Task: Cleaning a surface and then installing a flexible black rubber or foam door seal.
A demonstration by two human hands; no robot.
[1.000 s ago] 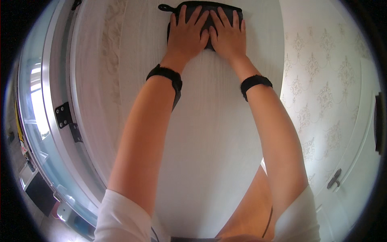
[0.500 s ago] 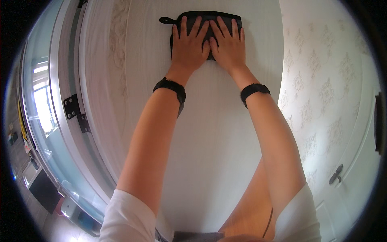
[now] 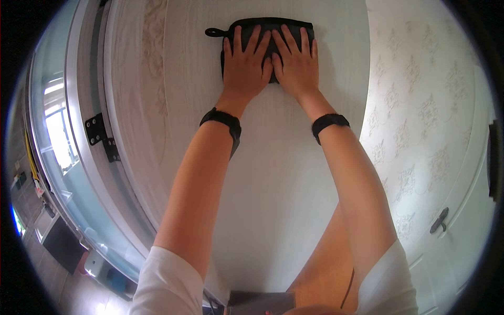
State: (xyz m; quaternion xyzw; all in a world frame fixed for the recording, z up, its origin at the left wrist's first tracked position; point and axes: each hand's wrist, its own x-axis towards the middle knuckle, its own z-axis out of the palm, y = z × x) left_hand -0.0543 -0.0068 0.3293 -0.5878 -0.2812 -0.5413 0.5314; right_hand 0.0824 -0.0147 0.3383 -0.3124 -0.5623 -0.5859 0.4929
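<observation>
A black zippered pouch (image 3: 273,23) with a small loop at its left end lies at the far end of a pale wood-grain surface (image 3: 262,184). My left hand (image 3: 244,65) rests flat over its left half, fingers spread. Over the right half lies my right hand (image 3: 298,65), palm down, its fingers also apart. The two thumbs nearly meet at the middle of the pouch. Much of its face is hidden under my hands. Each wrist wears a black band.
To the left stands a frosted glass panel (image 3: 79,194) in a metal frame with black hinges (image 3: 95,129). On the right are a patterned wall (image 3: 401,105) and a white door with a dark handle (image 3: 440,220). A wooden panel (image 3: 325,257) shows below my right arm.
The pouch and both hands sit slightly lower in the picture, and the surroundings have shifted a little too. Both hands keep the same flat pose on the pouch.
</observation>
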